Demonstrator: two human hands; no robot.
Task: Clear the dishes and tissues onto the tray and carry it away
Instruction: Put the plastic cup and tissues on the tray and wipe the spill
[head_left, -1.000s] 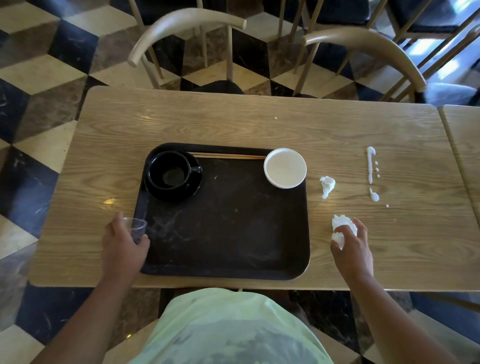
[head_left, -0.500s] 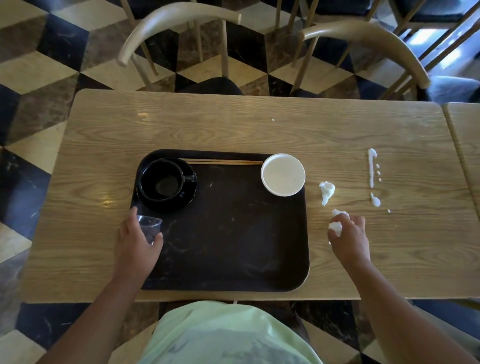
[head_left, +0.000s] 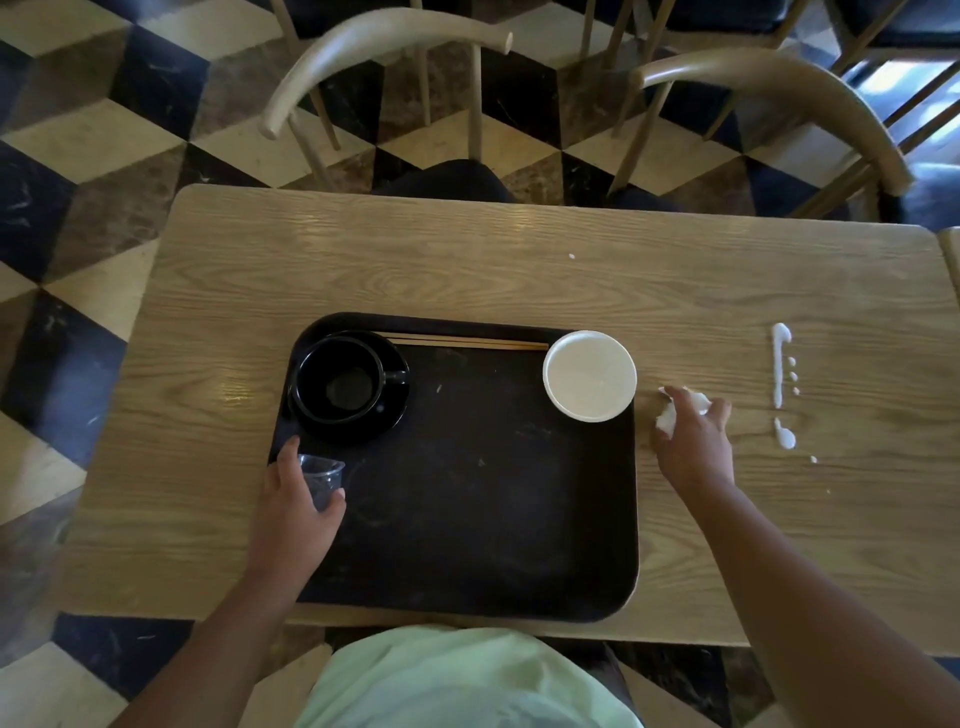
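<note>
A dark tray (head_left: 467, 519) lies on the wooden table (head_left: 467, 270). On it stand a black cup (head_left: 340, 379) on a black saucer (head_left: 387, 421), wooden chopsticks (head_left: 462, 341) along the far rim, and a white bowl (head_left: 589, 375) at the far right corner. My left hand (head_left: 298, 509) holds a small clear plastic cup (head_left: 322, 480) over the tray's left side. My right hand (head_left: 693, 441) sits just right of the tray, closed on white tissue (head_left: 675, 408), part of which sticks out from the fingers.
White spilled streaks and drops (head_left: 779, 384) mark the table to the right of my right hand. Two curved-back wooden chairs (head_left: 384, 52) stand at the far side. A second table's edge (head_left: 953, 260) adjoins on the right. The floor is patterned tile.
My left hand carried the clear cup from the table's left onto the tray. My right hand, holding one tissue, moved forward to where the second tissue lay.
</note>
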